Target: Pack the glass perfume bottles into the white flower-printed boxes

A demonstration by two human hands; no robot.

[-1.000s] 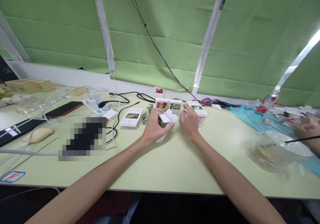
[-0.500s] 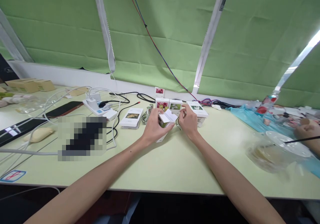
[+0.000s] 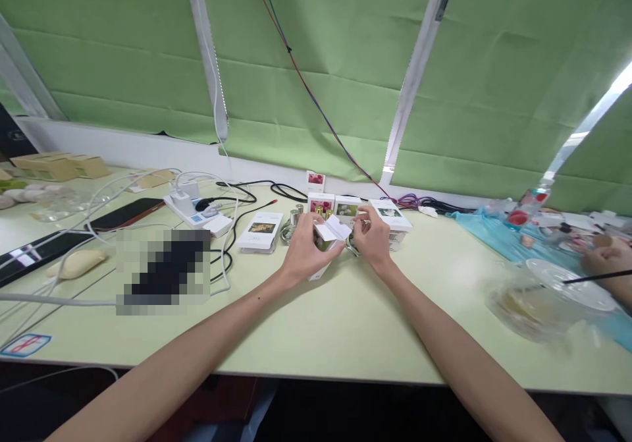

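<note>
My left hand (image 3: 302,252) is wrapped round a small white carton (image 3: 336,229) whose top flaps stand up. Close on its right, the fingers of my right hand (image 3: 373,239) are bent and pinched together. A small shiny, glassy thing (image 3: 352,247) shows at their tips, mostly hidden, so its kind is unclear. Behind the hands stand a white box with a pink flower picture (image 3: 320,199) and another box with white flowers (image 3: 348,203). Gold-capped bottles (image 3: 324,213) and silver-capped bottles (image 3: 295,215) show beside my left hand. White flower-print boxes (image 3: 260,228) (image 3: 390,213) flank both hands.
A power strip (image 3: 190,208) with tangled cables lies at left, near phones (image 3: 127,214) and a pale, computer-mouse-shaped thing (image 3: 78,264). At right are a clear lidded cup (image 3: 533,300) with a black straw, a blue plastic sheet (image 3: 486,234) and another person's hand (image 3: 605,257).
My right fingers have shifted slightly, and the shiny thing at their tips has turned a little. My left hand keeps the carton in place. The other person's hand at right has moved slightly.
</note>
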